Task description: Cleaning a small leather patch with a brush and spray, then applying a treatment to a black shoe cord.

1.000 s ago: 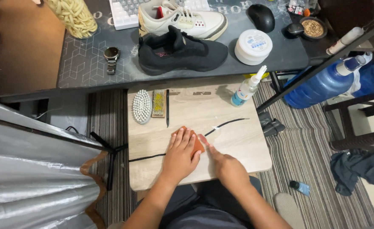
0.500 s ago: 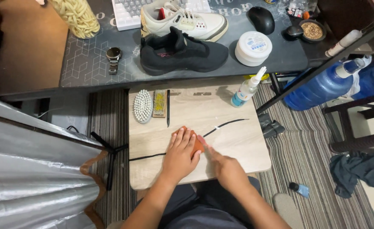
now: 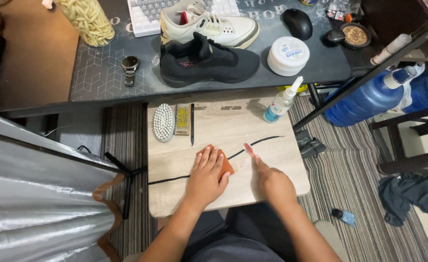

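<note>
While I look down from the head view, my left hand (image 3: 206, 177) lies flat, fingers (image 3: 209, 157) together, pressing an orange cloth (image 3: 225, 167) onto a black shoelace (image 3: 260, 142) near the small table's (image 3: 223, 123) front edge. My right hand (image 3: 273, 183) rests just beside it, forefinger stretched out on the lace, other fingers curled shut.

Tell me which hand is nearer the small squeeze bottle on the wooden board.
Right. The right hand lies below the squeeze bottle, forefinger stretched toward the black shoelace. The left hand lies farther off to the bottle's lower left, flat on an orange pad.
</note>
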